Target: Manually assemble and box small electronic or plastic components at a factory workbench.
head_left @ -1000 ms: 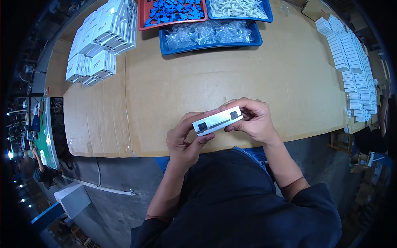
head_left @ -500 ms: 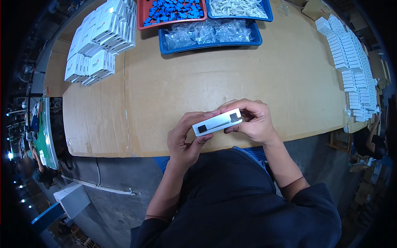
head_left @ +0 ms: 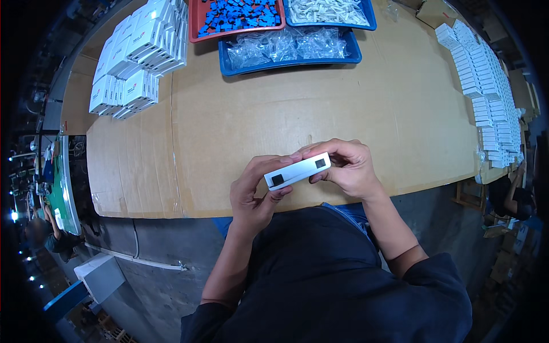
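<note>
A small flat white box (head_left: 298, 171) is held in both hands above the table's near edge. Two dark square marks or openings show on the side turned toward me, one at each end. My left hand (head_left: 253, 191) grips the left end, fingers along the top and thumb underneath. My right hand (head_left: 351, 168) is closed around the right end in much the same way. The box tilts, its right end higher and farther off. Its far side and the fingertips behind it are hidden.
Cardboard covers the table (head_left: 240, 120). White boxes (head_left: 137, 51) are stacked at the far left, and more white boxes (head_left: 486, 97) at the right. At the back stand a red tray (head_left: 237, 31) of blue pieces, a blue tray (head_left: 331, 24) of white pieces and a blue tray (head_left: 291, 67) of clear plastic pieces.
The gap along the box's near side, widest at the right end, has closed. The flap there now lies flush, and both hands keep their hold with only a slight shift.
</note>
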Available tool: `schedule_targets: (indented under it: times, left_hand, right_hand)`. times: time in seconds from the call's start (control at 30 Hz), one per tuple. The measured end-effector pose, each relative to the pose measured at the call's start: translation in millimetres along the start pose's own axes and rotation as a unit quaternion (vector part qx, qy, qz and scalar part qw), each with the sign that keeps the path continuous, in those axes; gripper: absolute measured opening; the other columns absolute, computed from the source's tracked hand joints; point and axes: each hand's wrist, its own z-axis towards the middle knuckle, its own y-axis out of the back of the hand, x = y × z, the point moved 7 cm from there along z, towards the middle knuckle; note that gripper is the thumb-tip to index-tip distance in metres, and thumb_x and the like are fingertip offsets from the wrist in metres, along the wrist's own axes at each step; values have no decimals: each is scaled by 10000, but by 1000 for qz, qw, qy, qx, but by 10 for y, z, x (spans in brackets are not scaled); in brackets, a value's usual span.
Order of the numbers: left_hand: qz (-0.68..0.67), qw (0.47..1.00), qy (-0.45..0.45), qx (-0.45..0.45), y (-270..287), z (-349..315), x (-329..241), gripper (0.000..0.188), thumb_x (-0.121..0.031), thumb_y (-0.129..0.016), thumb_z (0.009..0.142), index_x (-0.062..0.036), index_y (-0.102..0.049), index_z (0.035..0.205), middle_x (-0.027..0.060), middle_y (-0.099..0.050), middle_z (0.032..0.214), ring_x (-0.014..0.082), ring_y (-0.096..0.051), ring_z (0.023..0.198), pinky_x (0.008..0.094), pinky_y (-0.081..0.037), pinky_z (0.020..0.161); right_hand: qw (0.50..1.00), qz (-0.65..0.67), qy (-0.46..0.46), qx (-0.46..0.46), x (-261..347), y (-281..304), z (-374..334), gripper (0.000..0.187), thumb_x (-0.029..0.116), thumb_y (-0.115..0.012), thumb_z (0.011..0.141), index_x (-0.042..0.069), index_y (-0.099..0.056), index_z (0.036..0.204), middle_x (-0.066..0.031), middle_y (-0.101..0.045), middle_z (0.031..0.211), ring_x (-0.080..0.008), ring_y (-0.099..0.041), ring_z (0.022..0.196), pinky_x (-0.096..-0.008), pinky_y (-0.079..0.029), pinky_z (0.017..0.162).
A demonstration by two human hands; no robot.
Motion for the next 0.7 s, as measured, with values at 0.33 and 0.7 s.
schedule_targets:
  times: [0.33,0.7]
  left_hand:
    - [-117,988,88,-47,-14,-52,211,399,-46,-814,892,-15,-669,1263,110,-688,1261,215,-663,1178,332,-514,1022]
    - [-28,998,58,19,-14,-60,61,315,-22,-815,888,-22,-685,1175,90,-691,1171,176,-683,1080,309,-555,906]
  right_hand:
    - [989,143,-8,-47,-53,-27,1,322,-62,-804,867,-37,-716,1176,-118,-718,1199,-168,-681,1154,-332,-565,1025]
    - [988,-133,70,33,291,-207,33,353,-65,-831,795,7,-754,1132,-93,-683,1069,-211,-682,1015,-318,-546,881]
